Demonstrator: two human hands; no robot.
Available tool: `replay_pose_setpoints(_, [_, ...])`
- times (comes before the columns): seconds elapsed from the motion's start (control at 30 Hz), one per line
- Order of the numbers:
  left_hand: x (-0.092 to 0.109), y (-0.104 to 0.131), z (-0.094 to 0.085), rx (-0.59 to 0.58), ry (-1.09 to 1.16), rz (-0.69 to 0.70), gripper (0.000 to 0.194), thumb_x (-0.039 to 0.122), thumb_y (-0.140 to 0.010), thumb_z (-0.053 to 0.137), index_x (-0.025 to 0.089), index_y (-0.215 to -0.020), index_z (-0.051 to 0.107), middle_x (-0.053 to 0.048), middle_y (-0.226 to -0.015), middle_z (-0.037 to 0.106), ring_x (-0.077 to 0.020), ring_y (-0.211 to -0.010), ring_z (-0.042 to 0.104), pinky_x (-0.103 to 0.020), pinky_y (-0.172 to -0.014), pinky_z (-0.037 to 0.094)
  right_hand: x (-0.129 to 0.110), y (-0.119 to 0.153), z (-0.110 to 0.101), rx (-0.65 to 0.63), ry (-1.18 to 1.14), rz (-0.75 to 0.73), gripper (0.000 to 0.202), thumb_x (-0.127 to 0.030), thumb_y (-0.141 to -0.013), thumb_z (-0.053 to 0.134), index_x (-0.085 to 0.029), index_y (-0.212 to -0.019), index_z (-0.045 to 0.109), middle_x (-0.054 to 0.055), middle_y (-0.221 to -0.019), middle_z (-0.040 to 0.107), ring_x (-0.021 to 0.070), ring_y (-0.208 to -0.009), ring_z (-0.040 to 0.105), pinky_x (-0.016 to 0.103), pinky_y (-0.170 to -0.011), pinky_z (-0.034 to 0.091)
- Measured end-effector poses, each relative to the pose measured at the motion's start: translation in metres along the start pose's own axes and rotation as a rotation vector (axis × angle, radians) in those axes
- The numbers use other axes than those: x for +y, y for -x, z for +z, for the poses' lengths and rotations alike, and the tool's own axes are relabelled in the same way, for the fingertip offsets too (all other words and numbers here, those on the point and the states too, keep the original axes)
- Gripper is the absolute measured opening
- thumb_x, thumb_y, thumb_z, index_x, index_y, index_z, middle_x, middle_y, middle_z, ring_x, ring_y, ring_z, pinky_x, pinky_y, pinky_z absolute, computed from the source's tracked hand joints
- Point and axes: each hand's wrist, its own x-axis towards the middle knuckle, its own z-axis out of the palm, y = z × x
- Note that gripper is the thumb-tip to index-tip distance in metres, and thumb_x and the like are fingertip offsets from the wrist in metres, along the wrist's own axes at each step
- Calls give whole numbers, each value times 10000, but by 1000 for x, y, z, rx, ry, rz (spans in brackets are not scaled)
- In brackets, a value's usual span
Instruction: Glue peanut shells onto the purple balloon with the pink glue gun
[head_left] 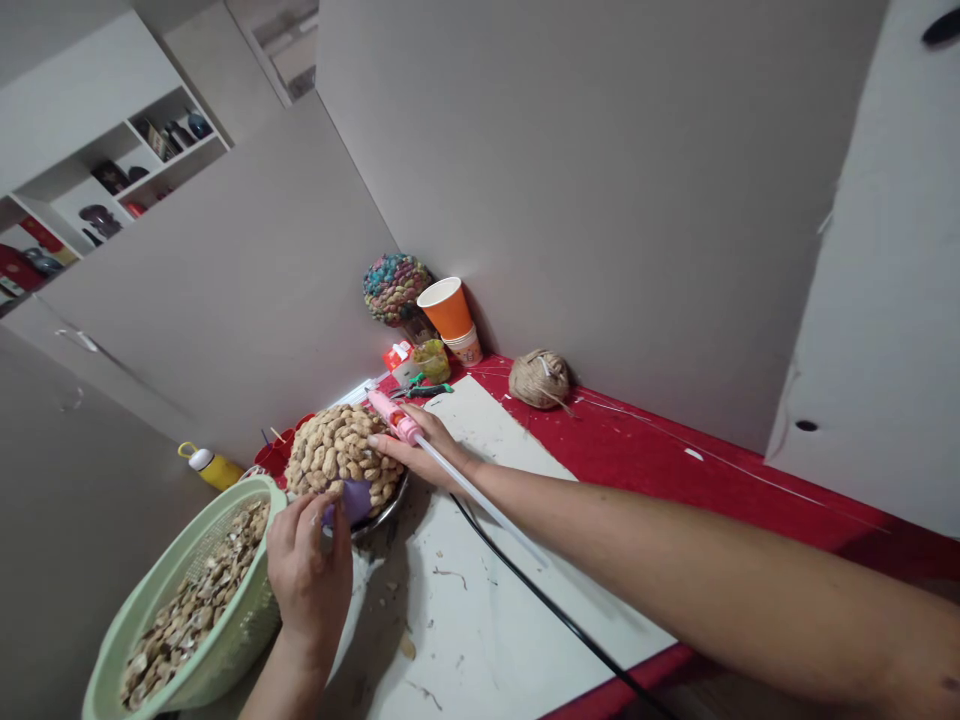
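A dome covered in peanut shells rests in a shiny metal bowl, with a bare purple patch low on its near side. My right hand is closed around a pink hot glue gun, its thumb against the shells on the dome's right. A clear glue stick juts from the back of the gun. At the edge of the purple patch, my left hand pinches what looks like a peanut shell, mostly hidden by the fingers.
A green basket of peanut shells stands at left. Behind are a yellow bottle, pliers, paper cups, a colourful ball and twine. A black cord crosses the white board on red cloth.
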Motion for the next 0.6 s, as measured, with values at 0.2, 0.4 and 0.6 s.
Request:
replay_pose_setpoints(0.2, [-5,3,0,1,-48,31,178,146,-855,682,174,-1013,604,-85,-888,713,-220,-833,674,-355,-794,514,-2,0,-1,-11,-11,-10,246,-348,-772,716,-196,-773,523,4,-792,564,175,-749,528,307,-717,439])
replay_pose_setpoints(0.4, [-6,3,0,8,-46,45,173,133,-848,686,169,-998,609,-91,-859,715,-232,-814,674,-369,-785,515,-3,0,-2,-21,-19,-13,202,-307,-773,723,-191,-834,569,30,-881,605,202,-844,560,329,-793,454])
replay_pose_setpoints(0.6, [-12,1,3,24,-39,73,202,123,-825,707,159,-999,612,-114,-878,712,-242,-815,673,-382,-784,516,1,0,-1,-29,3,-27,226,-349,-790,705,-188,-804,547,33,-849,581,204,-824,554,337,-783,457])
